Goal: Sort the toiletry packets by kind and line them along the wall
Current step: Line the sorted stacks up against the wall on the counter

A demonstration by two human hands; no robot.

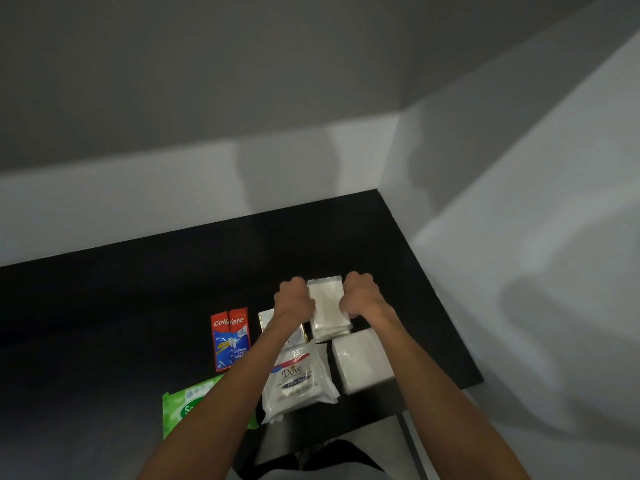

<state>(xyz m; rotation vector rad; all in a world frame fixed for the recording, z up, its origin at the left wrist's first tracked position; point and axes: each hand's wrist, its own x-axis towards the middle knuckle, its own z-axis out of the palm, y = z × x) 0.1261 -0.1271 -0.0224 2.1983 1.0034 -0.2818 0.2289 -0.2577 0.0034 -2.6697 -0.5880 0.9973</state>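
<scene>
Roughly, the job looks less than half done: the packets sit in a loose cluster on the black worktop [138, 289], and none of them touches the wall [173, 188] at 12 o'clock, so the lining-up seems not yet begun. The sorting does seem under way. The left hand [294, 301] and right hand [360, 296] hold a stack of white packets [327, 306] between them, one on each long side, fingers curled in and gripping its edges, as if squaring it. The stack lies at the far end of the cluster, well short of the wall. Counting: the stack shows several layers at its near edge, but I cannot tell exactly how many. At its 8 o'clock lie the Colgate sachets [230, 339] — two, side by side. Between them and the stack is a small shiny sachet [266, 318], at least one, mostly hidden by the left forearm. At 6 o'clock lies one Dove pack [298, 379], at 5 o'clock one white block [362, 360], and at 7 o'clock, nearest the person, one green wipes pack [188, 401]. By my reading, every kind has yet to go to the wall.
</scene>
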